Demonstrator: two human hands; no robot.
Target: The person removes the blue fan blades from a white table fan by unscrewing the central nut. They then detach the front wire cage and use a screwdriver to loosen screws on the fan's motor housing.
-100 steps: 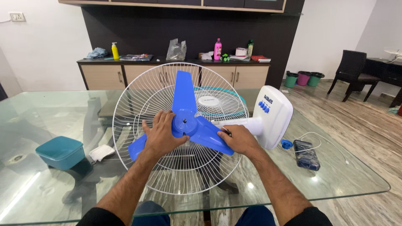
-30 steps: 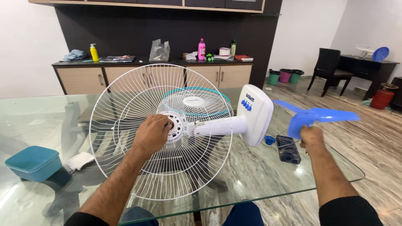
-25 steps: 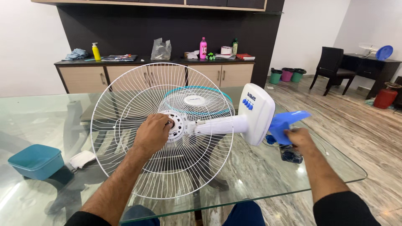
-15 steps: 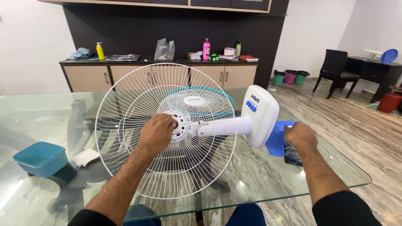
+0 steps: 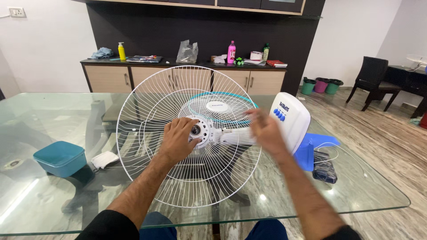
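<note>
A person's left hand [image 5: 177, 138] curls around the hub of a white fan guard [image 5: 147, 146] lying on a glass table [image 5: 53, 195]; the blurred right hand [image 5: 265, 130], fingers loosely apart, hovers by the fan's neck.

Centre: the white wire guard [image 5: 187, 178] stands upright across the glass table [image 5: 53, 200], blocking your reach to the far side.
Hub: your left hand [image 5: 178, 140] covers the hub; your right hand [image 5: 264, 131] hangs before the fan's neck.
Right: fan base [image 5: 291, 120], blue blade [image 5: 313, 149] and dark device [image 5: 324, 166] crowd that side.
Left: 1 teal box [image 5: 60, 158] and white cloth [image 5: 104, 160]; bare glass lies nearer you.
</note>
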